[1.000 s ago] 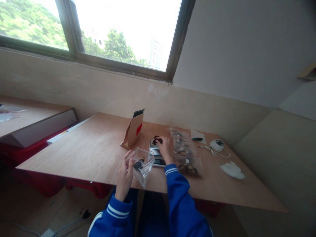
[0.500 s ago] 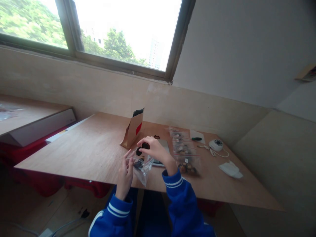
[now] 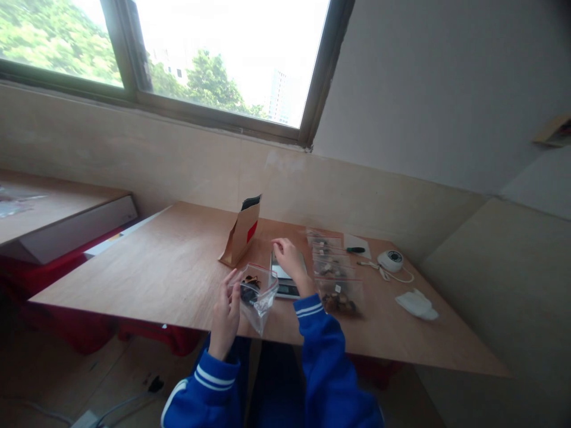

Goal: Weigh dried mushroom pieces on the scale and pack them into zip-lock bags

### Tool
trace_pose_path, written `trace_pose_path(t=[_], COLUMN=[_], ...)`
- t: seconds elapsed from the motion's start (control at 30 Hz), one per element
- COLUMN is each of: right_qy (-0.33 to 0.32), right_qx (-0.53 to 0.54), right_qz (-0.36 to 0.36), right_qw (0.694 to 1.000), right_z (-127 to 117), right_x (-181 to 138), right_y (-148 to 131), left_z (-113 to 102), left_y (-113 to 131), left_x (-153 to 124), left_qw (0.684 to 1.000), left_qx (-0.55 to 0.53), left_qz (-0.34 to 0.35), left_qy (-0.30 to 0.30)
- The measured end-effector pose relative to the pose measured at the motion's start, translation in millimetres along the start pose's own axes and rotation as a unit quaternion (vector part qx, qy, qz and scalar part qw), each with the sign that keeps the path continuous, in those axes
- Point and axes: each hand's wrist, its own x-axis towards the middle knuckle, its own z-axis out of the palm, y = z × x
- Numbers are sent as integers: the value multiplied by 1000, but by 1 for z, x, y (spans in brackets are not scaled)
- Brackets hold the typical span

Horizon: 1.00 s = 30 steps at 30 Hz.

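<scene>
My left hand point(image 3: 226, 309) grips the side of a clear zip bag point(image 3: 266, 302), fingers along its left edge. Inside lie dark brown and black pieces point(image 3: 250, 289), too small to name. My right hand point(image 3: 288, 258) reaches over a flat kitchen scale point(image 3: 285, 289) with a small display at its near edge. Its fingers are closed together at the scale's far side. Whatever they hold, if anything, is hidden. Just left of the scale stands an open brown paper bag point(image 3: 238, 238) with a red patch.
Right of the scale, several filled zip bags point(image 3: 341, 291) lie in a row. Beyond them are a dark-handled tool point(image 3: 355, 250) on white paper, a white camera-like device point(image 3: 390, 261) with a cable, and a crumpled white tissue point(image 3: 417, 305). The table's front edge runs close to me.
My right hand has moved from above the zip bag, where it held dark pieces, right and away over the scale. Those pieces no longer show in it. My left hand stays on the bag.
</scene>
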Motion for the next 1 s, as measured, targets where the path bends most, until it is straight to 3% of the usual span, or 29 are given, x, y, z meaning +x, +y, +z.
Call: trace_pose_path(t=[0.17,0.33,0.5,0.67,0.83,0.9,1.0], right_qy=[15,13,21,17,-97,-120,-63], right_qx=[-74,-85,-38,61,224,248,176], right_qz=[92,95,77,3,-107,-114,-81], right_qw=[993,992,996,998,964,954,979], right_z=[35,47,35,4,-27,-27,-11], right_x=[4,4,6,1,-13,-14,-6], right_y=[46,63,67,50,21,20,35], left_z=[2,2,1,2,5,6,5], left_y=[0,-2,-2,0,2,2,1], left_x=[1,2,3,3,3,3,3], left_qw=[1000,999,1000,1000,1000,1000,999], left_qx=[-10,-27,-8,-18,-10,-11,-21], left_qz=[5,11,4,-12,-8,-10,-19], left_qy=[-3,-14,-7,-11,-13,-15,-17])
